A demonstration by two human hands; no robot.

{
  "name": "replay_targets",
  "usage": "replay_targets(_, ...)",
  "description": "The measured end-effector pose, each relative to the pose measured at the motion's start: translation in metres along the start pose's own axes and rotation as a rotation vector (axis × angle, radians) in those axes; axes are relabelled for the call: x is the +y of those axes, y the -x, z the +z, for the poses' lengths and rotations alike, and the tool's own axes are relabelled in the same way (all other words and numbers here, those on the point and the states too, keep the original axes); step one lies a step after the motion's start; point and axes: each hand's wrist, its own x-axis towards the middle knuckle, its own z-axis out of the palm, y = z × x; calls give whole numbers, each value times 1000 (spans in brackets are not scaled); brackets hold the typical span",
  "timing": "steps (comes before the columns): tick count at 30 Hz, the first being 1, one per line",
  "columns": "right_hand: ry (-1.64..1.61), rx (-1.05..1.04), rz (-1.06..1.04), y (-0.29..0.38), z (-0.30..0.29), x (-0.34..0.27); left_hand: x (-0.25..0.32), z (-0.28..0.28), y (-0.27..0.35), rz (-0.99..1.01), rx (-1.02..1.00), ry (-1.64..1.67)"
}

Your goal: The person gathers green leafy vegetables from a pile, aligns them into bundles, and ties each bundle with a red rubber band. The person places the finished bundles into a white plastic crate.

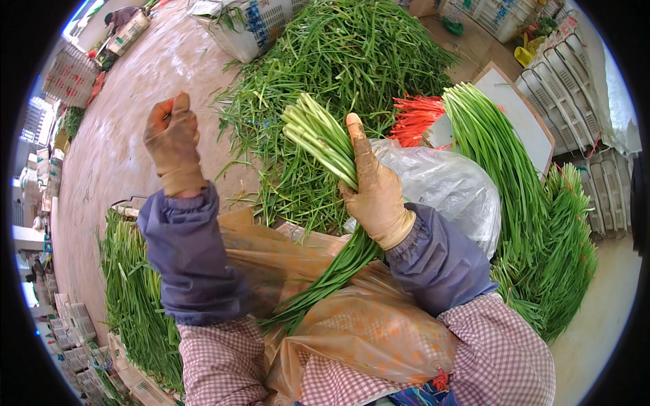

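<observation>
My right hand (pixel 376 193), in a soiled tan glove, grips a bunch of garlic chives (pixel 320 134). Its pale cut stems point away from me, and the green leaves trail over my lap. My left hand (pixel 172 139), gloved too, is raised at the left above the floor, with its fingers curled in and nothing visible in them. A translucent orange-brown plastic apron (pixel 365 325) covers my lap. Beyond my right hand lies a large heap of loose green leaves (pixel 355 45).
Red ties (pixel 414 119) and a larger chive bunch (pixel 495 132) lie by a white board (pixel 523 111). Beside them is a clear plastic bag (pixel 442 177). Tied bundles (pixel 569 254) are at right, near stacked crates (pixel 558 91). More chives (pixel 134 289) stand at left.
</observation>
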Motion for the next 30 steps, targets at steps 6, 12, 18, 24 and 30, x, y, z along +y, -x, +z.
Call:
replay_targets(6,-396,12,111,-7,10,29,-8,43,81,-171,-507,92)
replay_targets(12,-1263,-520,570,-10,-16,19,4,83,96,-315,-995,300)
replay_targets(18,-1635,-746,666,-4,-6,29,-7,103,93,-650,-894,457)
replay_targets(24,-1850,-711,390,-3,6,31,12,117,90,-367,-796,466)
replay_targets(30,-1721,-644,535,-14,-27,18,7,125,49,-458,-752,714)
